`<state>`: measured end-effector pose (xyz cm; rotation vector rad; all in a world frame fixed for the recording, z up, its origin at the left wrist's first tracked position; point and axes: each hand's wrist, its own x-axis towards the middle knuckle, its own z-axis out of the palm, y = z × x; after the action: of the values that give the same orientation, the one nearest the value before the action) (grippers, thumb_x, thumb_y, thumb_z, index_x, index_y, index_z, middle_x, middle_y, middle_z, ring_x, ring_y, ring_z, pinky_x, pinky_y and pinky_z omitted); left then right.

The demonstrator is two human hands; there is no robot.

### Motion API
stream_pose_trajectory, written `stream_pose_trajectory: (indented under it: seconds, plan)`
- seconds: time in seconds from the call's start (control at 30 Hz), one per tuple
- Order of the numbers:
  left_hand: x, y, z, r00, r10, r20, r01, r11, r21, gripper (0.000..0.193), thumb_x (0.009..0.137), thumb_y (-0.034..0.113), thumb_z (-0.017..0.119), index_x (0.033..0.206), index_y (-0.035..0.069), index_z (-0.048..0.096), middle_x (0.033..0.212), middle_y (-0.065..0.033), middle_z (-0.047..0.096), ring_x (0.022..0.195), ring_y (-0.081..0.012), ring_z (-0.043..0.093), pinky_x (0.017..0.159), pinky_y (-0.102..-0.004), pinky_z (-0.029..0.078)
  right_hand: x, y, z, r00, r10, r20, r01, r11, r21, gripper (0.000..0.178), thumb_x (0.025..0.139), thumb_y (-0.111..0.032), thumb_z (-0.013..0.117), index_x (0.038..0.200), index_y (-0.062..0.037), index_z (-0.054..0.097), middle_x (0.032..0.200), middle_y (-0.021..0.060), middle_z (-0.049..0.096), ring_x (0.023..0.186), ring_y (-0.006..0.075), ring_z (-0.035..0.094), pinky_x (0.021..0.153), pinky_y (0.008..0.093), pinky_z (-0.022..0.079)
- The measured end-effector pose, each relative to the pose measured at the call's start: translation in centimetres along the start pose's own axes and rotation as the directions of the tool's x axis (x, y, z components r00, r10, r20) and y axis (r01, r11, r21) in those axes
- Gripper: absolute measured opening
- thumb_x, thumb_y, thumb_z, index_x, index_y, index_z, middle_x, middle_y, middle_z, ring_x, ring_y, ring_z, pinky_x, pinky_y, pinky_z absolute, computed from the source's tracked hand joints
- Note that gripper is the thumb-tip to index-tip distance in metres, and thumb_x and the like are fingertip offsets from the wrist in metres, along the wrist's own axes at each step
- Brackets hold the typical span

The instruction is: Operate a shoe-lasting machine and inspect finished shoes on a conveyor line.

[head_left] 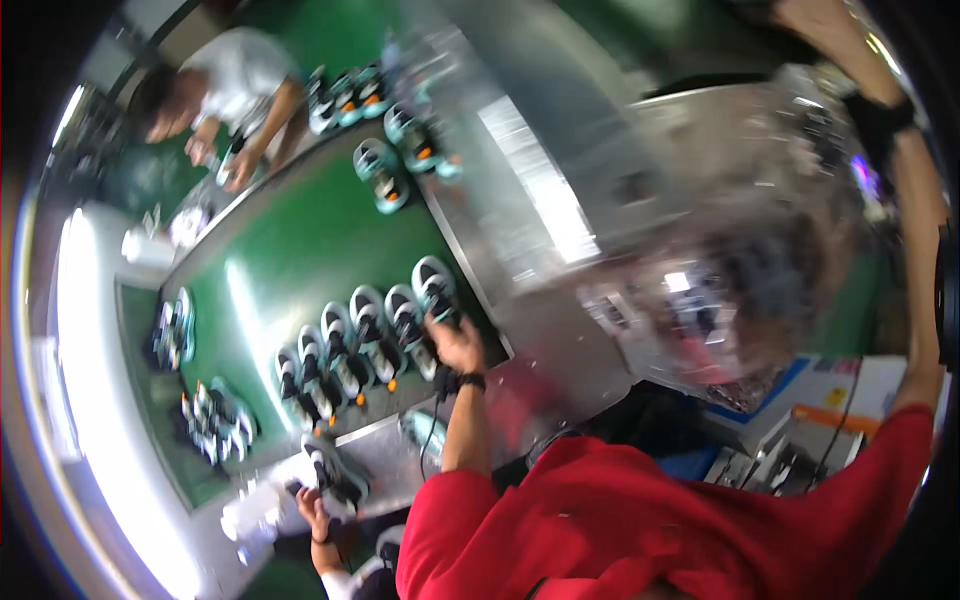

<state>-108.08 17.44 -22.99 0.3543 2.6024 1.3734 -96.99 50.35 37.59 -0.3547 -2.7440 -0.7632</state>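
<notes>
My left hand (458, 343), with a dark band at the wrist, is closed on the heel end of a sneaker (434, 280) in white, black and pale teal. This sneaker stands at the right end of a row of similar sneakers (368, 325) on a green work surface (290, 240). Far to the upper right reaches my right hand (822, 28), blurred and partly cut off by the picture's edge. Its fingers are hidden, so I cannot tell what it touches. Clear plastic sheeting (700, 300) hangs over a machine beside my right arm.
More sneakers (380, 175) stand farther back, and others (215, 420) at the left. Across the surface a co-worker in white (245, 80) handles a shoe. Near the lower left, another person's hand (315, 515) is beside a sneaker (335, 475). A metal machine housing (560, 130) rises at right.
</notes>
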Motion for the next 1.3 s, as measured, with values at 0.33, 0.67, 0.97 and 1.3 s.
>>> stream_pose_trajectory:
  seconds: [0.33,0.67,0.97,1.3]
  plan:
    - [-4.2,4.5,-4.6,0.964,0.261,0.052,-0.257,0.964,-0.072,0.078,0.089,0.025,0.068,0.144,-0.013,0.028,0.148,-0.0317,0.033,0.138,-0.0421,0.032,0.116,-0.0433,0.024,-6.8,5.4,-8.1,0.815,0.206,-0.541,-0.093,0.969,0.227,0.051,0.069,-0.033,0.085,0.097,0.0024,0.063,0.087,0.0155,0.068,0.079,0.0244,0.066,0.074,0.0353,0.055]
    - [-25.2,35.4,-8.7,-0.169,0.703,0.691,0.727,0.562,-0.394,0.08,0.089,0.059,0.058,0.14,0.0,0.042,0.138,-0.0237,0.05,0.129,-0.0417,0.047,0.109,-0.0556,0.037,-33.3,0.8,-18.4,0.383,0.839,-0.387,-0.313,0.512,0.8,0.038,0.074,-0.032,0.078,0.095,-0.0007,0.074,0.081,0.0078,0.073,0.075,0.0103,0.064,0.07,0.0268,0.051]
    - [-44.2,38.0,-9.6,-0.512,0.462,0.724,0.628,0.776,-0.052,0.063,0.098,0.05,0.041,0.139,0.003,0.046,0.129,-0.0167,0.058,0.118,-0.0324,0.057,0.101,-0.0483,0.045,-59.9,-20.0,-19.4,-0.357,0.929,0.099,-0.502,-0.28,0.818,0.041,0.093,-0.032,0.058,0.114,0.0024,0.063,0.095,0.0102,0.065,0.081,0.0182,0.065,0.054,0.031,0.055]
    - [-68.2,31.1,-13.4,-0.787,0.414,0.456,0.229,0.884,-0.408,0.063,0.096,0.021,0.057,0.147,-0.003,0.029,0.132,-0.015,0.052,0.116,-0.023,0.056,0.1,-0.0348,0.045,-75.4,-42.1,-24.6,-0.806,0.581,-0.114,-0.395,-0.383,0.835,0.07,0.067,-0.019,0.081,0.129,-0.0032,0.053,0.117,0.0091,0.06,0.105,0.0166,0.057,0.095,0.0296,0.046]
